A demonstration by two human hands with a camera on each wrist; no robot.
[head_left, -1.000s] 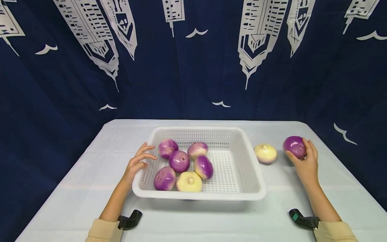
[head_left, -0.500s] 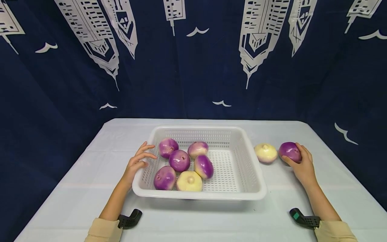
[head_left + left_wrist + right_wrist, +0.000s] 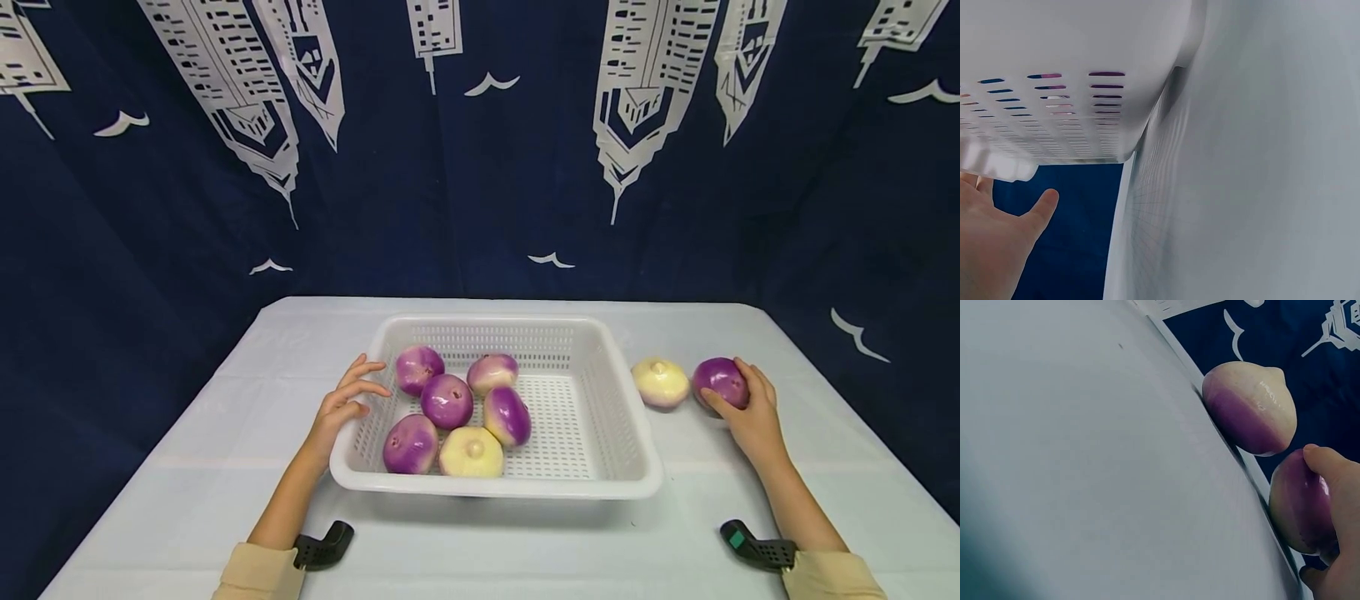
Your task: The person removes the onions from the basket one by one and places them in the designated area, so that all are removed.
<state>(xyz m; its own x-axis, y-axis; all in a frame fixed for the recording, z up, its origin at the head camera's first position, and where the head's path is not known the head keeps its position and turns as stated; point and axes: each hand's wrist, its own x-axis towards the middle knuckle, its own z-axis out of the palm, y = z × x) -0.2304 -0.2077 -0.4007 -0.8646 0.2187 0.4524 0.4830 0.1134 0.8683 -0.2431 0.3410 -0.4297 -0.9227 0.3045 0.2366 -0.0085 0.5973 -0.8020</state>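
In the head view my right hand has its thumb and fingers round a glossy purple onion on the right of the table. The right wrist view shows that onion low at the tabletop, its far side hidden by the hand. Just left of it sits another onion, cream side up with a small nub; its purple half faces down. My left hand is at the left rim of a white plastic basket, fingers spread and thumb apart.
Several onions lie in the left part of the basket, mostly purple side up, with one cream onion near the front wall. A white cloth covers the table. Behind its back edge hangs a dark blue printed curtain.
My right hand has brought the purple onion left and down towards the table, beside the cream-topped onion. Over the last half second it has barely moved. My left hand has stayed at the rim.
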